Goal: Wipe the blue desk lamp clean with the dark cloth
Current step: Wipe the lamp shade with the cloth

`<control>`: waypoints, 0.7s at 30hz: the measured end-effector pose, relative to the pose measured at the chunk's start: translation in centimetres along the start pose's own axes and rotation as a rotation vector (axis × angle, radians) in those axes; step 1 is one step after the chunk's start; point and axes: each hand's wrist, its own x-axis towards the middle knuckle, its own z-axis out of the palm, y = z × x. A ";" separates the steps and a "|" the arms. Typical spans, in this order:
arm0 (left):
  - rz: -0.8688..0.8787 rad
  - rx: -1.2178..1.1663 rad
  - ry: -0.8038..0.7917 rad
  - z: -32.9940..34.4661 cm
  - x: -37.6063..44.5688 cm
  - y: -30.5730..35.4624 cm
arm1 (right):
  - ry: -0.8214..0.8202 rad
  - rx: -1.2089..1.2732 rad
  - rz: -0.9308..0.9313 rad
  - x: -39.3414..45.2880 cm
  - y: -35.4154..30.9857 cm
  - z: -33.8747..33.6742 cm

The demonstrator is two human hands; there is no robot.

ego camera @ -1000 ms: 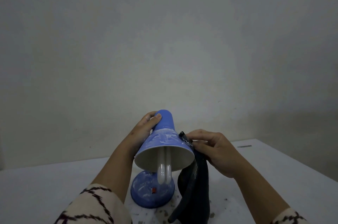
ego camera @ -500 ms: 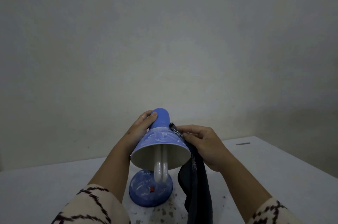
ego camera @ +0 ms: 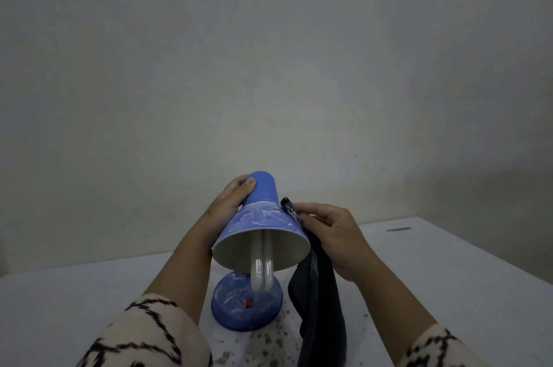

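The blue desk lamp (ego camera: 263, 217) stands on the white table with its shade tilted toward me, showing two white bulb tubes inside. White smears cover the lower shade and the round base (ego camera: 236, 306), which has a small red switch. My left hand (ego camera: 230, 202) grips the narrow top of the shade from the left. My right hand (ego camera: 332, 235) holds the dark cloth (ego camera: 320, 300) against the shade's right side. The cloth hangs down to the table beside the base.
The white table (ego camera: 449, 277) runs to a plain wall behind. Dark specks and crumbs (ego camera: 269, 339) lie on the table in front of the lamp base. A small dark mark (ego camera: 398, 229) sits near the far right edge.
My right hand with the cloth has slid up along the shade's right side. The lamp head and my left hand sit a little higher in the view.
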 end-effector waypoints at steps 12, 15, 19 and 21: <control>-0.013 -0.014 0.008 0.0 -0.5 0.0 | -0.031 0.020 -0.173 -3.1 0.3 0.7; -0.006 0.005 0.017 0.0 -0.4 0.1 | -0.013 0.029 -0.178 -3.7 0.8 1.0; 0.003 0.001 0.021 0.4 -0.2 0.0 | 0.040 0.118 -0.056 -3.9 1.9 1.2; 0.004 -0.005 0.026 0.3 -0.1 -0.1 | 0.063 0.126 -0.039 -4.0 1.8 1.4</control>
